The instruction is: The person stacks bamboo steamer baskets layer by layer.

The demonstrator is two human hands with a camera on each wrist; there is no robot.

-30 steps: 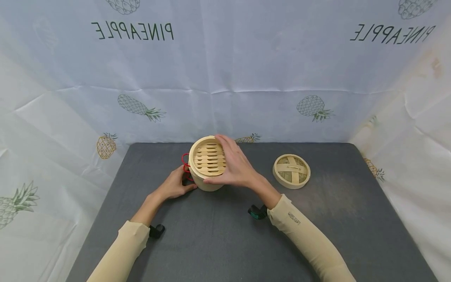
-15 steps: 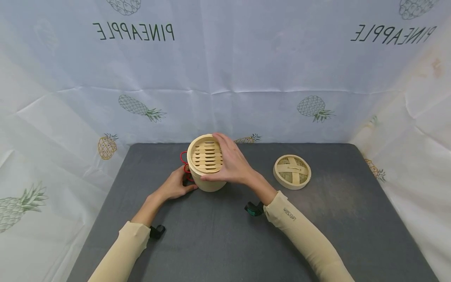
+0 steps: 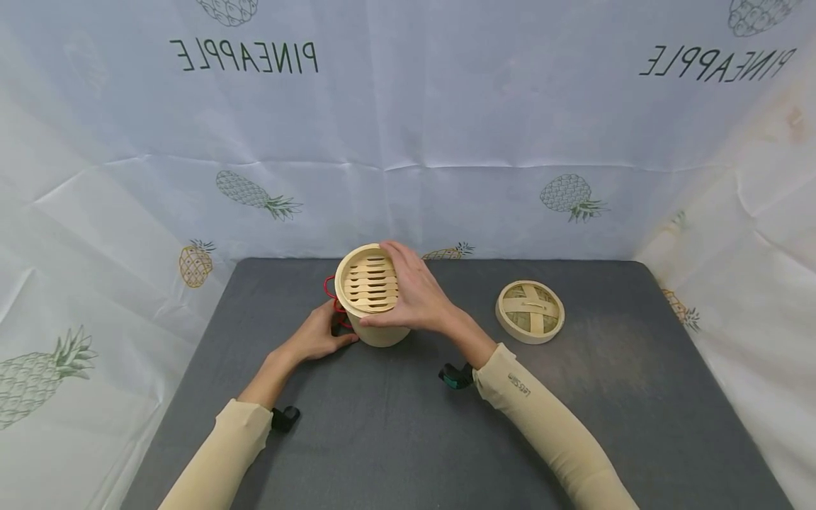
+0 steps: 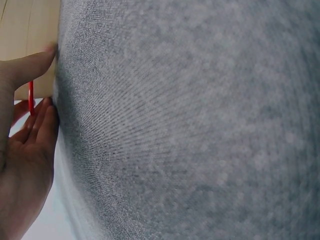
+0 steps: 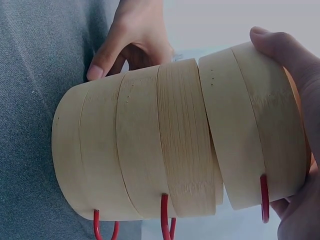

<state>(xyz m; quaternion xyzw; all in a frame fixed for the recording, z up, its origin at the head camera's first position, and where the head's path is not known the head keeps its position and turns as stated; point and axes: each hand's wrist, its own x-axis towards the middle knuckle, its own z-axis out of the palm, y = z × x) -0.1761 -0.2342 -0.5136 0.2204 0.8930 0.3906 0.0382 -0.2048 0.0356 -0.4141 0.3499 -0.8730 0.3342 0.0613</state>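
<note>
A stack of small bamboo steamer baskets (image 3: 385,338) stands at the table's back, left of centre. My right hand (image 3: 417,290) grips the top basket (image 5: 250,130) by its rim, thumb on the near side and fingers across the far side. That basket, with a slatted floor, sits tilted and shifted left; a wedge-shaped gap shows between it and the basket below (image 5: 165,140) in the right wrist view. My left hand (image 3: 315,336) holds the base of the stack at the table, thumb against the wall (image 4: 37,45), fingers near a red loop (image 4: 31,97). Some left fingers are partly hidden.
A round bamboo lid (image 3: 529,312) with crossed bands lies on the dark grey table (image 3: 395,439) to the right. Behind the table hangs a white cloth (image 3: 408,120) printed with pineapples. Red loops (image 5: 165,215) stick out from the stack's side.
The top basket has shifted slightly to the left over the stack, with my right hand and forearm moving along with it. My left hand stays in place.
</note>
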